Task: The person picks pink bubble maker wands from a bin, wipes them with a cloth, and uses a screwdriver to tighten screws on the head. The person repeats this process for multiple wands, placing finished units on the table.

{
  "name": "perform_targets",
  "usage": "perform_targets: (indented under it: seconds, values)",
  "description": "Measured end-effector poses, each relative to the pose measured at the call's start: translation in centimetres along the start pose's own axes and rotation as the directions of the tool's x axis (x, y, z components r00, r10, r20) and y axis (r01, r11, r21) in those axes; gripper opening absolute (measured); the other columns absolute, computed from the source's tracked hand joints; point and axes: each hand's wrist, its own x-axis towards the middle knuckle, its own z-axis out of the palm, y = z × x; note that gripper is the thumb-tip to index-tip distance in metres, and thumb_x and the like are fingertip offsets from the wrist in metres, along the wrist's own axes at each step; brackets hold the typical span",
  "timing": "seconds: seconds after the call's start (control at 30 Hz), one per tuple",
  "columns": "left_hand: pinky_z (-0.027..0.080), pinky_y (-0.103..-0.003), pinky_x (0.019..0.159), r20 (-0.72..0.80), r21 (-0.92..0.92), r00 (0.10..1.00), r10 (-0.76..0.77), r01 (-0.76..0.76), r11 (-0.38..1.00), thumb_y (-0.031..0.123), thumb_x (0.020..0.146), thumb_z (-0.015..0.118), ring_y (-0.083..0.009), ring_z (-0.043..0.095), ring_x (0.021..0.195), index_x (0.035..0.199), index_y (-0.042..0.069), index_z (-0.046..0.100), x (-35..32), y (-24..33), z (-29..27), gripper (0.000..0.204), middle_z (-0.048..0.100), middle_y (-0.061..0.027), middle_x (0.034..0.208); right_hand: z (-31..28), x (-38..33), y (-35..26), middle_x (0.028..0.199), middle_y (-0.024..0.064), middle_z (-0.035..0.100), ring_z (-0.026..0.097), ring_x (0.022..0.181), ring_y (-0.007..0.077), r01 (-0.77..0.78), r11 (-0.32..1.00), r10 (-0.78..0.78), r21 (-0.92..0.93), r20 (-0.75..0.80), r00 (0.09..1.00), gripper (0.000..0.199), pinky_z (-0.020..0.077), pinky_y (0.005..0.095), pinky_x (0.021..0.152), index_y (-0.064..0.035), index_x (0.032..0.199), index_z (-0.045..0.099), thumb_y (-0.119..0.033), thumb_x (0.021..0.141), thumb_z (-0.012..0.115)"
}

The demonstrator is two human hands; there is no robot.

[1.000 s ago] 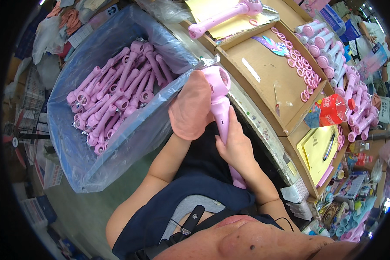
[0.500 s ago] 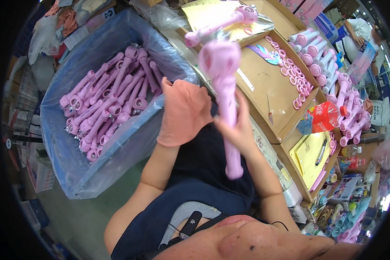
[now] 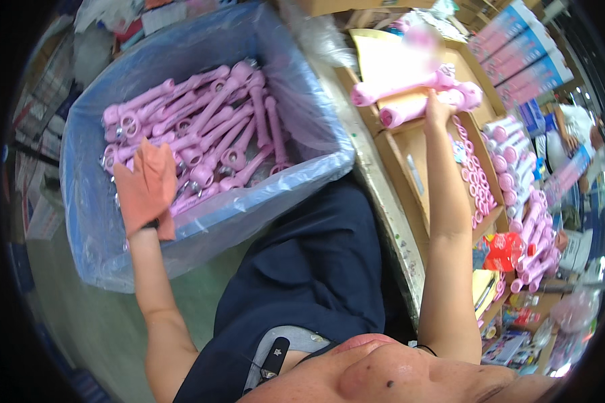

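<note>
My left hand (image 3: 148, 191), in an orange fabric glove, reaches into the bin over the near left of a heap of pink plastic wands (image 3: 212, 127). Its gloved fingers look spread, with wands beneath them. Each wand has a long handle and a ringed head, some showing shiny metal parts. At the upper right, my bare right hand (image 3: 439, 107) is closed round a pink wand (image 3: 407, 112) above a cardboard tray (image 3: 417, 195). Just beyond it lies another pink wand (image 3: 393, 88), partly over yellow paper (image 3: 376, 57).
Blue plastic lines the large bin (image 3: 228, 245). Small pink rings (image 3: 476, 181) lie in the tray. Past it are stacked white-and-pink wands (image 3: 511, 158), more pink wands (image 3: 538, 228), and a red-labelled bottle (image 3: 507, 251). Tall printed boxes (image 3: 517, 57) stand behind; a person (image 3: 575, 131) is farther off.
My left hand has moved left into the bin. My right hand has carried its wand from in front of me up and right to the tray. The view has shifted.
</note>
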Motion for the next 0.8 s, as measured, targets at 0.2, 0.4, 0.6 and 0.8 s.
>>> perform_targets:
  seconds: [0.2,0.4,0.6,0.8]
  values:
    - [0.044,-0.051,0.061,0.479,0.212,0.842,-0.247,0.162,0.964,0.022,0.082,0.062,-0.0326,0.063,0.090,0.104,0.017,0.060,-3.1,-5.3,5.2,0.023,0.063,-0.0129,0.107,-1.2,-4.2,-4.7,0.146,0.0374,0.019,0.031,0.135,0.0433,0.128,0.927,-0.064,-0.351,0.188,0.980,0.093,0.0295,0.0443,0.111,0.0154,0.140,0.027,-0.035,0.077,0.075]
    - [0.046,-0.039,0.066,0.505,0.035,0.829,-0.239,0.257,0.966,0.028,0.081,0.070,-0.0291,0.059,0.085,0.100,0.011,0.064,-3.0,-3.7,4.8,0.026,0.062,-0.0081,0.095,1.2,-18.3,-14.1,0.123,0.0197,0.054,0.049,0.119,0.0377,0.961,0.255,-0.887,0.108,0.423,0.188,0.038,0.0421,0.0447,0.097,-0.0031,0.114,0.058,-0.007,0.077,0.066]
    - [0.042,-0.035,0.065,0.394,-0.404,0.827,-0.401,0.547,0.733,0.022,0.084,0.067,-0.0258,0.057,0.082,0.111,0.005,0.061,-0.4,-2.3,4.0,0.032,0.060,-0.0070,0.096,15.2,-31.1,-8.8,0.107,0.0055,0.065,0.059,0.103,0.0248,0.746,0.055,-0.236,0.664,0.735,-0.636,0.021,0.0485,0.0370,0.084,-0.0135,0.098,0.069,-0.015,0.079,0.059]
    - [0.041,-0.032,0.064,0.404,-0.399,0.871,-0.281,0.443,0.803,0.012,0.084,0.060,-0.0227,0.058,0.082,0.117,0.001,0.056,1.2,-3.4,4.4,0.035,0.060,-0.0071,0.102,22.4,-34.3,6.7,0.115,-0.0002,0.065,0.056,0.111,0.0193,0.616,-0.291,0.351,0.732,0.680,-0.643,0.021,0.0444,0.0376,0.088,-0.0206,0.100,0.072,-0.026,0.087,0.055]
